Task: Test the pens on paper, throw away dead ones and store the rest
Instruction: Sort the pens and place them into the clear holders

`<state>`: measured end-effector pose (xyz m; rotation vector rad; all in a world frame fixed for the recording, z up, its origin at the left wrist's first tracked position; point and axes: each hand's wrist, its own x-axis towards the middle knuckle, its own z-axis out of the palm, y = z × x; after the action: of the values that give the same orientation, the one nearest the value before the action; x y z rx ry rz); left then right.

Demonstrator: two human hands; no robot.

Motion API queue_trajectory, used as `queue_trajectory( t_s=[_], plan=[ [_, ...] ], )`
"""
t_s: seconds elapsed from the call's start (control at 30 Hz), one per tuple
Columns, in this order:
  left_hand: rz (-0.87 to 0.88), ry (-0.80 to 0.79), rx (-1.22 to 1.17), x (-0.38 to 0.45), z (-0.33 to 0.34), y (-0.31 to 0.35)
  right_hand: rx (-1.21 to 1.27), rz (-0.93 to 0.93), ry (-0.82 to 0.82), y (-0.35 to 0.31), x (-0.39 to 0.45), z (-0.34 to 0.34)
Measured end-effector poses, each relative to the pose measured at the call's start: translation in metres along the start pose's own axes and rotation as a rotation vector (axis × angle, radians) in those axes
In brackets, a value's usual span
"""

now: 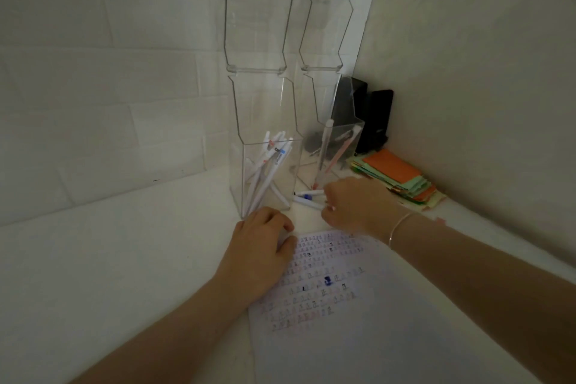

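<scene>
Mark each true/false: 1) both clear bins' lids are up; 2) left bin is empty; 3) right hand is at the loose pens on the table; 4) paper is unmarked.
1) True: the left bin and right bin both have raised lids.
2) False: it holds several white pens.
3) True: the right hand reaches the loose pens beside the bins.
4) False: the paper carries rows of test marks; the left hand rests at its edge.

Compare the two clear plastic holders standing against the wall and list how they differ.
The left holder holds a leaning bunch of white pens; the right holder has only two, pinkish or clear. The left holder stands nearer the camera and looks taller; the right holder sits back toward the corner. Both are clear, with tall angled backs.
</scene>
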<state>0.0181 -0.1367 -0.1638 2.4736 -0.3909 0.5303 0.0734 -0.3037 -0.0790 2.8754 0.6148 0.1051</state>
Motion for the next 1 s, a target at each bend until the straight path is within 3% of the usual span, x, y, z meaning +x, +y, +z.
queue_trajectory(
  t_s=[0.1, 0.23, 0.37, 0.5, 0.63, 0.8, 0.9, 1.0],
  plan=[
    [0.0, 0.001, -0.002, 0.0, 0.0, 0.001, 0.028, 0.118, -0.101, 0.0, -0.005, 0.01],
    [-0.012, -0.01, -0.005, -0.001, -0.001, 0.001, 0.122, 0.185, -0.102, 0.001, -0.004, 0.015],
    [-0.035, -0.013, -0.016, 0.0, -0.004, 0.004, 0.312, 0.208, 0.027, 0.009, -0.005, 0.009],
    [-0.023, 0.077, -0.055, -0.001, -0.008, 0.011, 0.751, 0.197, 0.283, 0.012, -0.015, -0.02],
    [0.117, 0.166, 0.009, -0.003, -0.008, 0.017, 1.101, 0.137, 0.33, 0.007, -0.033, -0.036],
    [0.219, 0.19, -0.117, -0.003, -0.017, 0.03, 1.773, 0.187, 0.466, -0.01, -0.045, -0.03],
    [0.237, 0.114, -0.239, -0.008, -0.018, 0.041, 2.222, 0.252, 0.376, -0.024, -0.043, -0.024],
    [0.136, -0.047, -0.521, -0.013, -0.019, 0.048, 2.628, 0.306, 0.279, -0.032, -0.039, -0.026]
  ],
)
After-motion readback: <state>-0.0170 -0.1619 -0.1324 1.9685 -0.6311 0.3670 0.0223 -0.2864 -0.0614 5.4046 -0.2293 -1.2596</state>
